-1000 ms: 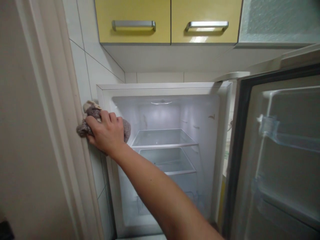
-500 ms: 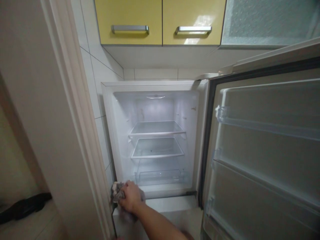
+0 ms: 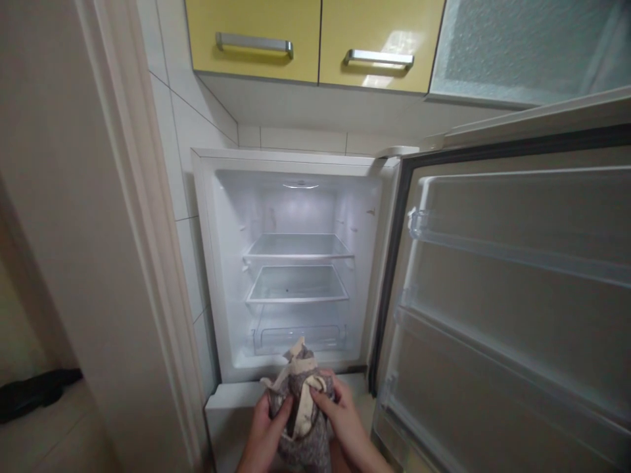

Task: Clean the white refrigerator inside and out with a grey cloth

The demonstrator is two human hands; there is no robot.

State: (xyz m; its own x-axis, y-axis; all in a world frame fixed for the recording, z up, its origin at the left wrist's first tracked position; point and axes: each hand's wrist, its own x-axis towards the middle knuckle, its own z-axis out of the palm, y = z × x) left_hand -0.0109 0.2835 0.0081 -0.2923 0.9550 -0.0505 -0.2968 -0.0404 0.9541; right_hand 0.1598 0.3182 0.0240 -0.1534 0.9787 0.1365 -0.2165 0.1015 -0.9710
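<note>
Both hands hold a bunched grey and cream cloth [image 3: 297,387] low in the middle of the view, in front of the open fridge [image 3: 296,263]. My left hand [image 3: 263,435] grips the cloth's left side with its thumb on top. My right hand [image 3: 344,422] pinches the right side with fingers curled over the fabric. The fridge compartment is lit and holds only two glass shelves [image 3: 297,256] and a clear drawer [image 3: 300,336].
The fridge door [image 3: 507,295] stands open to the right, with bare door racks. A white door frame [image 3: 133,217] and tiled wall close in on the left. Yellow cupboards [image 3: 315,39] hang above. A dark object [image 3: 32,391] lies on the floor at left.
My right hand swept the cloth down the fridge's left edge from top to bottom, then pulled back. My left hand has come in, and both now hold the cloth.
</note>
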